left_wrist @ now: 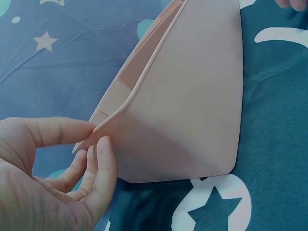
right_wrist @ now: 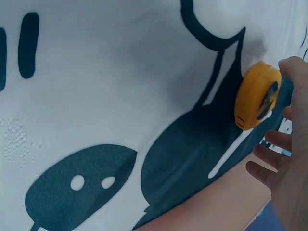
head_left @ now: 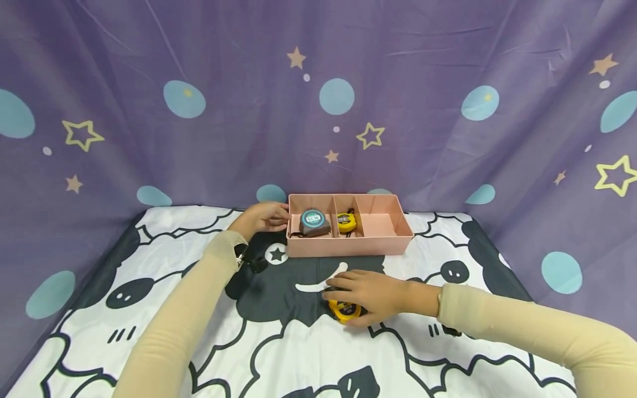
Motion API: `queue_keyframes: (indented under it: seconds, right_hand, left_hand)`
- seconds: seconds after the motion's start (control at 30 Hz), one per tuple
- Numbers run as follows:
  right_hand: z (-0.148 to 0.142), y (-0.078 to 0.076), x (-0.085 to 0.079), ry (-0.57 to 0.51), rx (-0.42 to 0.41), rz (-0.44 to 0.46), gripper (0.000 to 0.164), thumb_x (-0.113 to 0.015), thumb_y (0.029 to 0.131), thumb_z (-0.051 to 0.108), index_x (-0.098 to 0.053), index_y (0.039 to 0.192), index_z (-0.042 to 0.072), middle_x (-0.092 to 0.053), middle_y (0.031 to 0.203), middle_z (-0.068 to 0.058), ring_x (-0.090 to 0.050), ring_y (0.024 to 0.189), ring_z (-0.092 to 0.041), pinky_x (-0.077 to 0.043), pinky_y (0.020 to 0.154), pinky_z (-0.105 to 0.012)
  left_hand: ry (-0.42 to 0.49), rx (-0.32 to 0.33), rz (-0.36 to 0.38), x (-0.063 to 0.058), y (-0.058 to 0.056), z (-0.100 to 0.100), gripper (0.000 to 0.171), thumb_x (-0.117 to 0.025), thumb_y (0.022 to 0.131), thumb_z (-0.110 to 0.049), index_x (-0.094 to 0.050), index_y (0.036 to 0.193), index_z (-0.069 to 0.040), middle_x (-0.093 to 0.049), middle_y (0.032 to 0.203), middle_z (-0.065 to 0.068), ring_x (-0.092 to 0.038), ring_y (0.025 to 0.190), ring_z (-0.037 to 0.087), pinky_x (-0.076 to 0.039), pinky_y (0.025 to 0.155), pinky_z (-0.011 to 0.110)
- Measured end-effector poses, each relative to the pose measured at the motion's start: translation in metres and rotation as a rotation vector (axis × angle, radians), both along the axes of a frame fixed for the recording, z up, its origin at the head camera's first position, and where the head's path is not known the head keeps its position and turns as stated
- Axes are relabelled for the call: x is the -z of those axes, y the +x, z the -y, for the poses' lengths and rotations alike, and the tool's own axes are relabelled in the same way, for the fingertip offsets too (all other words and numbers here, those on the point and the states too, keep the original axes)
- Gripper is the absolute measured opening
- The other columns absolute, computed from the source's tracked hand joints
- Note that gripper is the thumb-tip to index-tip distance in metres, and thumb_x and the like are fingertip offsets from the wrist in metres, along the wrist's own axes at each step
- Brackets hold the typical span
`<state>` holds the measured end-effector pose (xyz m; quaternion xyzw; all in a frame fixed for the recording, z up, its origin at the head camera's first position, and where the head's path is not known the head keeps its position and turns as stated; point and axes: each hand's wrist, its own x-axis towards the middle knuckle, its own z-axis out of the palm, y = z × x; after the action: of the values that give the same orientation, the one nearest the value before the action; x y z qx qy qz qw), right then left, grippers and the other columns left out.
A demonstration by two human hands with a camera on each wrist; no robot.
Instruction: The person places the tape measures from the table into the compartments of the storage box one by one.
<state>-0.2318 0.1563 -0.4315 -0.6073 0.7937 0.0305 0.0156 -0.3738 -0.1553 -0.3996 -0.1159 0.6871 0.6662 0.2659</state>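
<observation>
Right hand (head_left: 370, 296) lies over a yellow tape measure (head_left: 345, 310) on the bench (head_left: 149, 342), fingers curled round its case, thumb side nearest me; the right wrist view shows the tape measure (right_wrist: 256, 96) on its flat side with fingertips (right_wrist: 294, 72) at its rim. It looks like a grasp just closing, with the case not lifted off the cloth yet. The tape measure sits near the front middle of the bench, well apart from the pink tray (head_left: 348, 246).

Left hand (head_left: 261, 217) pinches the tray's left end wall, thumb (left_wrist: 57, 131) on one side of the rim (left_wrist: 120, 108), fingers (left_wrist: 101, 163) on the other, holding it steady.

Tray has three compartments: a grey tape measure (head_left: 313, 222) with a teal face in the left one, a second yellow tape measure (head_left: 346, 222) in the middle, the right one bare pink floor.

Handling judgement: small hard plastic case, probably dense for its size (coiled steel blade inside), smooth and a bit slippery on the round edge. Best held across the two flat faces or wrapped round the rim, not by the tab. Not fragile. The tray looks light and thin-walled, so it would slide without that left-hand pinch.
</observation>
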Motion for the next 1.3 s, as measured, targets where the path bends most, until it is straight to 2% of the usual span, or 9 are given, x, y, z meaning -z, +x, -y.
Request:
queue_keyframes:
  seconds: [0.4,0.57,0.7,0.83,0.93,1.0,1.07,1.17,1.3]
  right_hand:
    - [0.000,-0.003,0.004,0.013,0.007,0.039,0.070,-0.058,0.097,0.059,-0.038,0.156,0.025,-0.049,0.152,-0.007,-0.052,0.137,-0.024,-0.046,0.115,-0.044]
    - [0.001,-0.002,0.003,0.011,-0.001,0.063,0.069,-0.060,0.097,0.056,-0.041,0.155,0.024,-0.051,0.150,-0.007,-0.054,0.134,-0.024,-0.048,0.113,-0.043]
    - [0.000,-0.001,0.003,0.012,-0.003,0.073,0.068,-0.061,0.097,0.054,-0.041,0.155,0.024,-0.051,0.148,-0.006,-0.055,0.132,-0.022,-0.049,0.111,-0.042]
    - [-0.001,-0.002,0.003,0.013,0.009,0.092,0.067,-0.062,0.097,0.053,-0.042,0.154,0.024,-0.052,0.146,-0.005,-0.056,0.129,-0.020,-0.049,0.110,-0.041]
    - [-0.001,-0.002,0.003,0.015,0.007,0.096,0.066,-0.062,0.097,0.051,-0.043,0.154,0.024,-0.053,0.144,-0.005,-0.056,0.129,-0.019,-0.050,0.110,-0.041]
    - [0.000,-0.001,0.004,0.015,0.002,0.096,0.065,-0.062,0.097,0.050,-0.044,0.153,0.024,-0.054,0.143,-0.005,-0.057,0.128,-0.019,-0.050,0.110,-0.040]
    - [0.001,-0.001,0.004,0.015,-0.003,0.093,0.064,-0.062,0.097,0.049,-0.044,0.153,0.024,-0.055,0.141,-0.004,-0.057,0.126,-0.018,-0.051,0.108,-0.039]
    - [0.001,-0.001,0.005,0.015,-0.005,0.093,0.063,-0.062,0.097,0.048,-0.044,0.153,0.025,-0.055,0.138,-0.003,-0.058,0.122,-0.016,-0.052,0.106,-0.038]
    - [0.001,0.000,0.007,0.007,-0.008,0.093,0.062,-0.062,0.098,0.047,-0.045,0.152,0.025,-0.057,0.135,-0.002,-0.058,0.118,-0.014,-0.053,0.104,-0.037]
  left_hand:
    - [0.013,-0.042,-0.009,0.001,-0.004,-0.003,0.064,-0.053,0.092,0.005,-0.036,0.153,-0.005,-0.057,0.088,-0.002,-0.059,0.071,0.006,-0.056,0.070,0.019]
    - [0.054,-0.079,0.003,-0.001,-0.005,-0.005,0.038,-0.050,0.087,0.008,-0.055,0.123,-0.006,-0.057,0.080,-0.003,-0.058,0.063,0.005,-0.054,0.063,0.019]
    - [0.039,-0.096,0.002,0.000,-0.006,-0.006,0.026,-0.050,0.087,0.007,-0.057,0.103,-0.012,-0.054,0.083,-0.001,-0.057,0.064,0.006,-0.053,0.063,0.019]
    - [0.038,-0.084,-0.015,0.020,-0.022,-0.001,0.028,-0.057,0.081,0.007,-0.062,0.101,-0.012,-0.055,0.087,0.002,-0.060,0.069,0.007,-0.055,0.069,0.021]
    - [0.110,-0.033,-0.016,0.054,-0.055,0.013,0.030,-0.066,0.071,0.008,-0.066,0.094,-0.012,-0.057,0.082,0.004,-0.062,0.067,0.009,-0.057,0.068,0.023]
    - [0.116,-0.024,-0.016,0.059,-0.059,0.015,0.027,-0.067,0.073,0.007,-0.065,0.092,-0.012,-0.056,0.080,0.004,-0.061,0.067,0.009,-0.057,0.068,0.023]
    - [0.085,-0.037,-0.026,0.053,-0.054,0.013,0.024,-0.063,0.077,0.007,-0.064,0.090,-0.013,-0.056,0.077,0.001,-0.060,0.064,0.007,-0.056,0.068,0.021]
    - [0.049,-0.065,-0.025,0.021,-0.022,0.001,0.022,-0.054,0.085,0.005,-0.062,0.090,-0.015,-0.056,0.077,-0.002,-0.058,0.063,0.005,-0.055,0.069,0.019]
    - [0.057,-0.071,-0.009,-0.004,0.001,-0.005,0.023,-0.052,0.086,0.004,-0.061,0.097,-0.014,-0.057,0.081,0.000,-0.059,0.064,0.006,-0.055,0.069,0.019]
